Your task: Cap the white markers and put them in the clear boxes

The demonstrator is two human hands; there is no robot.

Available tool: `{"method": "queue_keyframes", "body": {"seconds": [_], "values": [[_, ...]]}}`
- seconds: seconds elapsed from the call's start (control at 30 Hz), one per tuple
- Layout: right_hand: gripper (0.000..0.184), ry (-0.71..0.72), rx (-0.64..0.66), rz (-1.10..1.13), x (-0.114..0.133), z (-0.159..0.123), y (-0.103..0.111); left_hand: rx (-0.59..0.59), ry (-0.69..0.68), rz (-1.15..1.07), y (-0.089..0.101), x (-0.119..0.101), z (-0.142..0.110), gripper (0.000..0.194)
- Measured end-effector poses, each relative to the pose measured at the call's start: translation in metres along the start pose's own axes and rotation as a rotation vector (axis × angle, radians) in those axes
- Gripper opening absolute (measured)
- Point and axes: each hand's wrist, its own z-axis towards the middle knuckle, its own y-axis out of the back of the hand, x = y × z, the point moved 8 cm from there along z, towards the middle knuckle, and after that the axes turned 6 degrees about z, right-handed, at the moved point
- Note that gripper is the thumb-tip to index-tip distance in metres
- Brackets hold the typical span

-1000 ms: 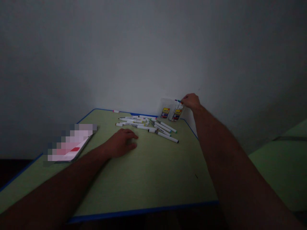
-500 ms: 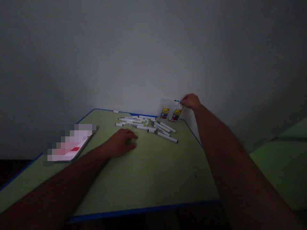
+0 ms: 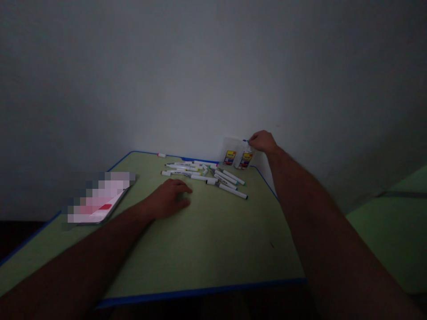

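My right hand [image 3: 263,141] reaches to the table's far right corner. Its fingers are pinched on the coloured end of a marker [image 3: 246,141] that stands in the right one of two clear plastic holders [image 3: 246,155]. The left holder [image 3: 230,152] stands beside it against the wall. My left hand [image 3: 170,198] lies palm down on the green table [image 3: 207,235], fingers loosely curled, holding nothing. Just beyond its fingertips lies a heap of several white markers [image 3: 207,174].
A single marker [image 3: 161,155] lies alone at the table's far edge by the wall. A flat booklet or tablet [image 3: 96,200] rests at the left side. The table has a blue rim [image 3: 200,293]. Another green table [image 3: 390,222] stands to the right.
My right hand has shifted slightly left at the holder's top; the marker end sits lower. My left hand has not moved.
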Motion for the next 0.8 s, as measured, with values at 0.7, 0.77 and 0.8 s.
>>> {"method": "queue_keyframes", "body": {"seconds": [0.7,0.77,0.8], "values": [[0.015,-0.036,-0.102,0.051,0.0093,-0.0082,0.0063,-0.009,-0.006,-0.007,0.0034,-0.0042,-0.0004,0.042],[0.016,-0.032,-0.101,0.055,0.0080,-0.0077,0.0047,-0.006,-0.008,-0.004,0.0031,-0.0044,-0.0004,0.042],[0.016,-0.029,-0.100,0.055,0.0073,-0.0075,0.0039,-0.008,-0.008,-0.003,0.0031,-0.0044,-0.0005,0.042]]}}
